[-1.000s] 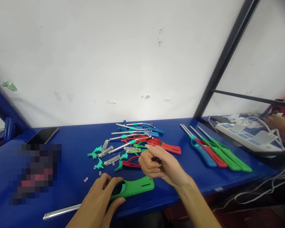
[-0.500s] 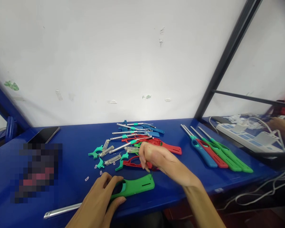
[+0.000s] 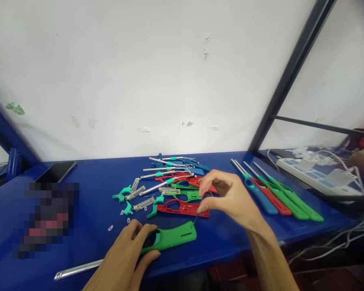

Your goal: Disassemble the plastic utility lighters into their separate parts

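Note:
A green long-nosed lighter (image 3: 177,237) lies flat near the table's front edge, its metal tube pointing left. My left hand (image 3: 132,246) is closed around its trigger end, thumb in front and fingers behind, and covers part of the tube. Between the fingertips of my right hand (image 3: 227,198) is a small screwdriver (image 3: 196,219) with a dark handle and thin shaft. Its tip meets the green handle's right end; whether it sits in a screw is too small to tell. Just behind is a red lighter shell half (image 3: 185,208).
Loose metal tubes (image 3: 156,186), turquoise triggers (image 3: 128,209), clear fuel tanks (image 3: 144,204) and green shell halves (image 3: 189,197) spread across the middle. Several whole lighters (image 3: 262,198) lie at right, beside a power strip (image 3: 315,176). A phone (image 3: 56,171) rests at left.
My right hand has shifted right and turned, so the screwdriver's shaft leans more and shows clearly. My left hand and the green lighter stay almost where they were.

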The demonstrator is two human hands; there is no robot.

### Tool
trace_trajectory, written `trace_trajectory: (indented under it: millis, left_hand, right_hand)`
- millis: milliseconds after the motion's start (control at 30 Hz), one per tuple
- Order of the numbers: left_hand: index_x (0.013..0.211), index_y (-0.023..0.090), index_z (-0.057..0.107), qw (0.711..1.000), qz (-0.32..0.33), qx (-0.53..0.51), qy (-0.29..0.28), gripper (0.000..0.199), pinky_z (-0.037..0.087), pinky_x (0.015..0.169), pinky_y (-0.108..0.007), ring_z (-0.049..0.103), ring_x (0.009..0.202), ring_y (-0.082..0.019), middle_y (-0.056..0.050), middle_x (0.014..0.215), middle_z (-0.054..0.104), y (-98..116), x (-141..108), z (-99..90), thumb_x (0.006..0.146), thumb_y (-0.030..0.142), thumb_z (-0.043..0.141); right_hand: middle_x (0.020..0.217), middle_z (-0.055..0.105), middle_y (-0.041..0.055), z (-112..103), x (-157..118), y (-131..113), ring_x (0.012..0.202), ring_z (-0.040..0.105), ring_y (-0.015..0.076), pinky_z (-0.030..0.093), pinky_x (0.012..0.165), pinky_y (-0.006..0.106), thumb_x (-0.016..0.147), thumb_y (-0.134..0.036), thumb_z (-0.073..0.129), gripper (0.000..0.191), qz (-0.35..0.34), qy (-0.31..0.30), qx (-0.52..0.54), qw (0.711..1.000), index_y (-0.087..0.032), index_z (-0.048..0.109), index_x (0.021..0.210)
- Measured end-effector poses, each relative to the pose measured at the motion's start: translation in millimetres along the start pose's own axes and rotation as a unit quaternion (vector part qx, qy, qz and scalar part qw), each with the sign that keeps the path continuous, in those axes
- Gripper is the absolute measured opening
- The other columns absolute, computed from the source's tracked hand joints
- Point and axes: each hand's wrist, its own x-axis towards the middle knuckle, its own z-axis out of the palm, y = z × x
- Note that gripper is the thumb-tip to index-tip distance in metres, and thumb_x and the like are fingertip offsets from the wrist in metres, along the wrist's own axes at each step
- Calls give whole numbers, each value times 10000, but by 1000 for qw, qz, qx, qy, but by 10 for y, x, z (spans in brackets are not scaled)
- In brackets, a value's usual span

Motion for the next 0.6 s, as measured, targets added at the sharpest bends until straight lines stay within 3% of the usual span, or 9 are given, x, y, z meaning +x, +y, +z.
trace_trajectory:
  millis: [100,200,267,333,400,500,600]
  left_hand:
    - [1381,414,648,1000,-10,-3,-10,319,642,981,-334,740,1229,-235,-13,1357,696,-7,-3,1,1079,400,545]
    - [1380,421,642,1000,-15,-10,-16,315,638,986,-335,751,1194,-222,-8,1325,701,-11,-4,9,1082,413,542]
    - [1376,417,644,1000,-15,-12,-15,311,638,981,-333,750,1194,-223,-9,1324,699,-10,-5,14,1084,407,537]
    - [1380,413,643,1000,-16,-12,-13,314,637,983,-338,750,1189,-224,-11,1321,698,-9,-3,17,1085,397,534]
    - [1383,405,642,1000,-16,-14,-15,315,635,989,-344,755,1167,-222,-13,1298,702,-13,2,18,1086,397,537]
    - [1388,409,639,999,-16,-18,-21,316,629,1005,-350,754,1164,-217,-11,1287,704,-25,8,17,1091,411,533]
    - [1392,429,635,999,-19,-16,-22,317,624,1015,-348,739,1205,-216,-6,1328,691,-31,1,16,1096,425,521]
  right_hand:
    - [785,788,18,43,5,-12,798,703,218,564,751,344,665,-234,1008,188,-9,-32,20,999,-242,836,741]
    - [867,833,38,43,6,-27,931,738,251,588,883,402,840,-270,912,33,-34,-105,34,993,-286,889,858]
    - [988,840,53,8,-1,-35,1063,724,262,573,967,431,952,-308,816,86,-50,-133,19,990,-307,896,921]
    - [1120,802,70,-31,-12,-38,1131,686,262,562,976,431,1001,-361,762,153,-56,-134,-11,989,-314,897,948]
    - [1163,735,74,-50,-20,-33,1078,662,243,559,914,402,986,-398,780,149,-58,-112,-42,991,-318,898,941]
    - [991,685,38,-29,-26,-29,926,643,204,541,826,359,884,-360,894,24,-53,-74,-53,994,-335,897,886]
    - [906,741,16,-11,-38,-58,907,673,207,554,835,356,854,-281,920,124,-39,-69,-34,996,-350,894,954]
